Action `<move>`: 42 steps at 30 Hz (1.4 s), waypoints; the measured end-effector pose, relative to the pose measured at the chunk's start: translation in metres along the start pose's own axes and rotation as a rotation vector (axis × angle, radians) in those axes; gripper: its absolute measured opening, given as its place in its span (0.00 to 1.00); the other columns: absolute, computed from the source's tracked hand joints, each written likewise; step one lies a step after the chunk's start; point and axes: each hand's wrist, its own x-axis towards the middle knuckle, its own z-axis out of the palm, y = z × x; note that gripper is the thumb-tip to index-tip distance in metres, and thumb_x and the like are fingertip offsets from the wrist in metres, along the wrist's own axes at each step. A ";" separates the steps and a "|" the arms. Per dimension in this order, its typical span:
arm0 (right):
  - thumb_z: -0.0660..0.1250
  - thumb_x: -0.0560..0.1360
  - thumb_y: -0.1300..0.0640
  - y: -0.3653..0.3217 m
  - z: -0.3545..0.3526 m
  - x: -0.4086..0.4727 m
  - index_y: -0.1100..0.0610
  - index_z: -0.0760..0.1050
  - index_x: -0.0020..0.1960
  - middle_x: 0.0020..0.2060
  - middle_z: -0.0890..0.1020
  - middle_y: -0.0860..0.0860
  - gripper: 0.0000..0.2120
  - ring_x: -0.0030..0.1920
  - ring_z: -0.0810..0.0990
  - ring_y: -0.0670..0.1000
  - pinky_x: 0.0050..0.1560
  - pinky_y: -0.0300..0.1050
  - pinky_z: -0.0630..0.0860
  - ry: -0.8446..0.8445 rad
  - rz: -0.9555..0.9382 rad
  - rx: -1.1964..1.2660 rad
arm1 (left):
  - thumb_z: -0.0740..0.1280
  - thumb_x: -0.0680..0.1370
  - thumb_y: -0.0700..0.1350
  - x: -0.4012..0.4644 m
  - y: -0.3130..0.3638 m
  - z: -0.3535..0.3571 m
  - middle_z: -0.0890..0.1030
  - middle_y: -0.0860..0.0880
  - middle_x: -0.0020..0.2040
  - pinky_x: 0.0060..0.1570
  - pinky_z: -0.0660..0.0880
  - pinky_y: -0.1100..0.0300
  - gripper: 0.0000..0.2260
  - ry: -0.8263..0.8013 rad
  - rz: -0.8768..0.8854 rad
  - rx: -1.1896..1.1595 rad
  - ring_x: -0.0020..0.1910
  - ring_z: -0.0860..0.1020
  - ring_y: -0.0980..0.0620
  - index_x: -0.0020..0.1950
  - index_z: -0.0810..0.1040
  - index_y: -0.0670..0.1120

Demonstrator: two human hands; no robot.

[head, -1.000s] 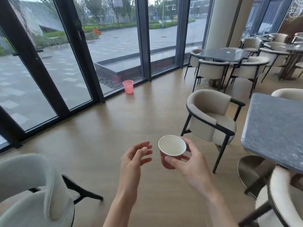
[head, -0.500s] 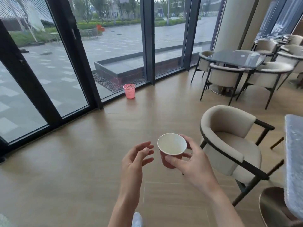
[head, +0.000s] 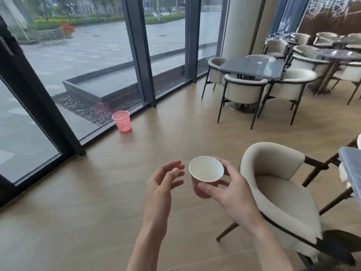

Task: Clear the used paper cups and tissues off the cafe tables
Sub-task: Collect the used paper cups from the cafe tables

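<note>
right hand (head: pixel 232 190) lightly pinches paper cup (head: pixel 205 176); left hand (head: pixel 163 184) hangs loose, empty; cup may slip before the basket (head: pixel 121 121) at eleven o'clock.

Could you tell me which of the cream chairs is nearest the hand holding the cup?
The cream chair immediately beside the right hand; the others ring tables farther off.

One paper cup (head: pixel 206 176), one pink wastebasket (head: pixel 121 121).
</note>
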 end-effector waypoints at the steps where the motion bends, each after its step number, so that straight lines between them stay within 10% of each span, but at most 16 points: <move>1: 0.82 0.67 0.54 0.005 -0.001 0.018 0.42 0.74 0.65 0.60 0.81 0.41 0.30 0.56 0.80 0.37 0.52 0.32 0.77 0.020 0.008 -0.004 | 0.67 0.75 0.46 0.019 -0.003 0.007 0.86 0.47 0.53 0.57 0.79 0.48 0.12 -0.020 -0.005 0.011 0.54 0.84 0.48 0.55 0.84 0.44; 19: 0.83 0.65 0.54 0.090 -0.101 0.444 0.48 0.74 0.68 0.60 0.81 0.43 0.34 0.55 0.81 0.38 0.53 0.35 0.79 0.275 -0.017 0.076 | 0.65 0.81 0.38 0.441 -0.016 0.229 0.86 0.45 0.52 0.57 0.79 0.46 0.09 -0.237 0.060 0.135 0.54 0.84 0.46 0.55 0.84 0.43; 25: 0.83 0.65 0.54 0.131 -0.141 0.538 0.41 0.75 0.63 0.58 0.83 0.42 0.30 0.56 0.82 0.44 0.59 0.49 0.80 0.362 0.068 0.072 | 0.63 0.82 0.37 0.542 -0.052 0.306 0.86 0.45 0.52 0.59 0.79 0.43 0.10 -0.347 -0.028 0.121 0.54 0.84 0.45 0.55 0.84 0.42; 42: 0.82 0.66 0.58 0.192 -0.248 0.830 0.43 0.76 0.63 0.56 0.83 0.41 0.30 0.55 0.82 0.41 0.55 0.39 0.79 0.762 0.287 -0.069 | 0.62 0.82 0.37 0.866 -0.097 0.540 0.87 0.46 0.50 0.59 0.79 0.46 0.11 -0.788 -0.194 0.067 0.54 0.84 0.48 0.55 0.84 0.44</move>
